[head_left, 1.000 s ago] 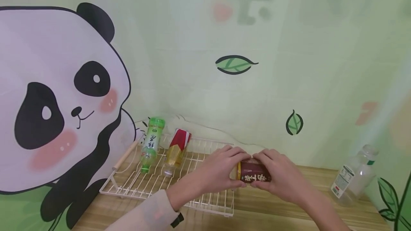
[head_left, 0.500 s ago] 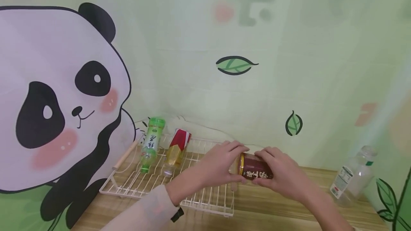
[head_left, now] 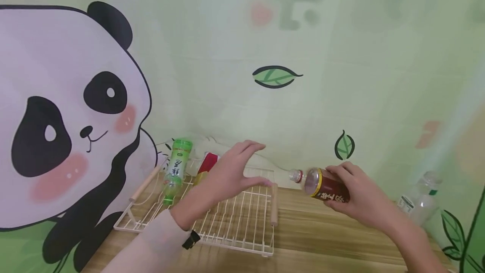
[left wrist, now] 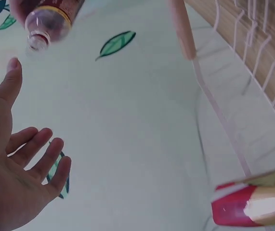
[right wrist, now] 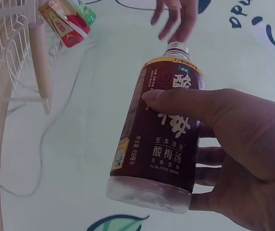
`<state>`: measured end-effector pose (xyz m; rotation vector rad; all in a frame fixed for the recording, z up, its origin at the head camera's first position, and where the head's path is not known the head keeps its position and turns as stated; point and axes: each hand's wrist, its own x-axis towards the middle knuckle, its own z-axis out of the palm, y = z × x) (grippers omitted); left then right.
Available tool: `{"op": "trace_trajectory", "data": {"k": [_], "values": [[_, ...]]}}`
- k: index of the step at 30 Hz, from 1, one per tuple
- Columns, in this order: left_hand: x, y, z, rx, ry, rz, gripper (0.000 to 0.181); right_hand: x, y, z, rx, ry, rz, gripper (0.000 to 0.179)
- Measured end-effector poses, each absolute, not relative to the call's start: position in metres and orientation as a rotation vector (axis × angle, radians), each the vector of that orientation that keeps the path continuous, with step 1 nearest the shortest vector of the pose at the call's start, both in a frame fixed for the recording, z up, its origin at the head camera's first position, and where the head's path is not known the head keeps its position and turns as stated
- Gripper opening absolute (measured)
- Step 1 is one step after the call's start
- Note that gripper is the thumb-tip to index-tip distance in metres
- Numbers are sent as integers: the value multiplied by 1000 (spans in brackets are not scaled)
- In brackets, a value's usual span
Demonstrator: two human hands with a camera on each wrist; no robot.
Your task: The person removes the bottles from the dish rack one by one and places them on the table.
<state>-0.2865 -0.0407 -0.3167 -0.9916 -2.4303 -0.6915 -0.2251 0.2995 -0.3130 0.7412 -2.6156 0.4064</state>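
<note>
On the head view's clock, the nearest thing is the pale left sleeve at seven, a black strap at its cuff. Just beyond, between six and seven, the left hand is in the air over the rack, thumb and fingers spread apart, holding nothing. At four, the right hand grips the dark-red plum juice bottle by its body, above the wooden tabletop; the neck points toward nine, just apart from the left hand, and no cap shows on it.

Beneath the left arm, at seven, stands the white wire rack with wooden handles. On it, toward eight, lie a green tea bottle and, partly hidden by the left hand, a red-and-gold-labelled bottle. Past the right forearm, near four, is a clear plastic bottle.

The work looks partway along: two bottles are on the rack, the plum juice and clear ones off it. Farthest back hangs the panda-printed backdrop.
</note>
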Motion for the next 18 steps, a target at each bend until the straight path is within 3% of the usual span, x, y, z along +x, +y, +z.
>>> {"op": "trace_trajectory", "data": {"k": [18], "values": [[-318,-117,-341,-520,-2487,-932,93,-222,370,-310,464,-2522,823,76]]}}
